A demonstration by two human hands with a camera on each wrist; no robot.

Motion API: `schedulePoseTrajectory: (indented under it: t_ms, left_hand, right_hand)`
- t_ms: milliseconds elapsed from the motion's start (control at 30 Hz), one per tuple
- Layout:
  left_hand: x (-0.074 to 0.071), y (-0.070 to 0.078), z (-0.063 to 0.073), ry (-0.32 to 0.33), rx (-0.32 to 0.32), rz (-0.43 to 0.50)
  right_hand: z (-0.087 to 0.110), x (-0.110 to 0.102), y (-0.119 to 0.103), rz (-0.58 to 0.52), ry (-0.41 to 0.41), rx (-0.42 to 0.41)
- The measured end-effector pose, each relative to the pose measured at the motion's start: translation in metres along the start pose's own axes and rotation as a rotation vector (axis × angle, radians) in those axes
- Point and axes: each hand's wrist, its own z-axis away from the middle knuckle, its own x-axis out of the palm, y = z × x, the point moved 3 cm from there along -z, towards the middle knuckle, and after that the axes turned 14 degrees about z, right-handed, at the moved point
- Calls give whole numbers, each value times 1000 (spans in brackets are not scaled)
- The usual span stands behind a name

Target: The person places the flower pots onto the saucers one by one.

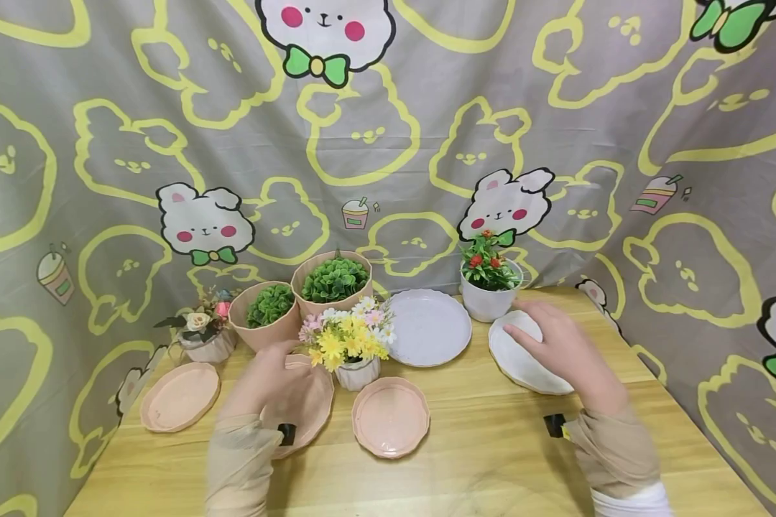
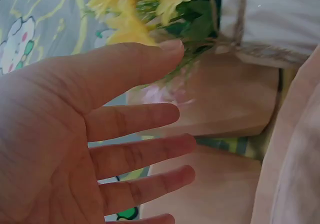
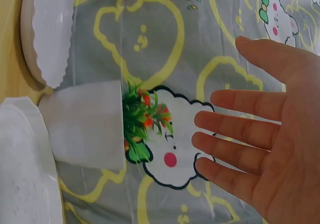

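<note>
My left hand (image 1: 265, 377) is over a pink plate (image 1: 307, 406), fingers extended and holding nothing in the left wrist view. Close to its thumb is a small white pot of yellow, pink and white flowers (image 2: 125, 26). Two peach pots (image 1: 263, 332) with green foliage stand behind that hand. On the right, my right hand (image 1: 559, 345) hovers by a white plate (image 1: 524, 359), partly covering it. Its fingers are spread, with nothing held. Just beyond stands a white pot (image 3: 85, 126) with a red-flowered plant (image 1: 488, 266).
A large pale lavender plate (image 1: 430, 327) lies at the back middle. Smaller pink plates lie at the far left (image 1: 181, 397) and front centre (image 1: 391, 418). A ribbed white pot of roses (image 1: 207, 345) stands at the left. Patterned cloth (image 1: 414, 158) hangs behind the wooden table (image 1: 478, 445).
</note>
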Motion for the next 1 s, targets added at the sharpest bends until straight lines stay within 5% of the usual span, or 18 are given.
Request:
schedulePoseTrajectory:
  t_ms: [233,367,633,1000]
  left_hand:
    - [15,-1,-2,-47,-104,81]
    - [24,-1,-6,-37,-106,131]
    - [35,-6,-15,-58,20,197]
    - [51,-26,-23,-82,62,327]
  right_hand:
    - [-3,10,-14,-30,-48,-43]
    - [-5,18,-22,-23,-69,-65]
    - [-8,31,-39,-26,-68,-113]
    - [-9,58,-62,-6,-73,-218]
